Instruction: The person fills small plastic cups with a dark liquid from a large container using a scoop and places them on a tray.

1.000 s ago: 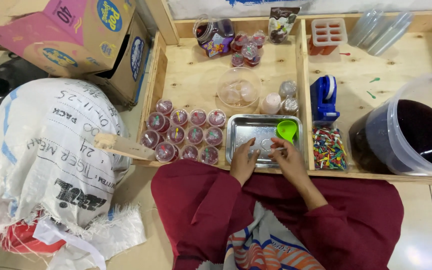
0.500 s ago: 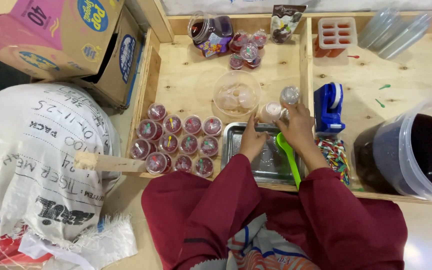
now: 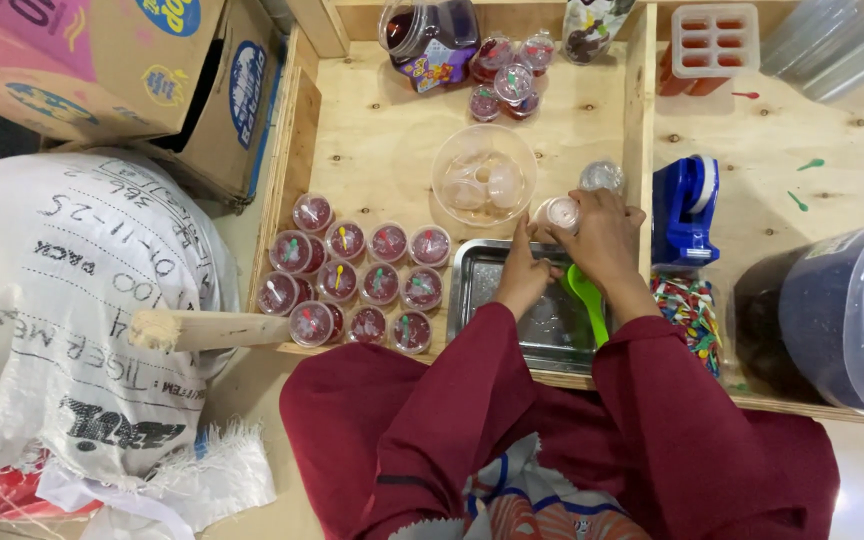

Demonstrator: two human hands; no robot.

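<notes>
1. My R hand (image 3: 607, 235) curls over a small clear cup (image 3: 559, 213), fingers clamped on it, above the steel tray (image 3: 477, 270).
2. My L hand (image 3: 524, 275) at 7 o'clock of cup, fingertips pinched on its rim.
3. Green spoon (image 3: 588, 300) lies in tray, 6 o'clock of R hand.
4. Clear bowl (image 3: 484, 175) at 11 o'clock of cup; filled red cups (image 3: 357, 270) at 9.
</notes>
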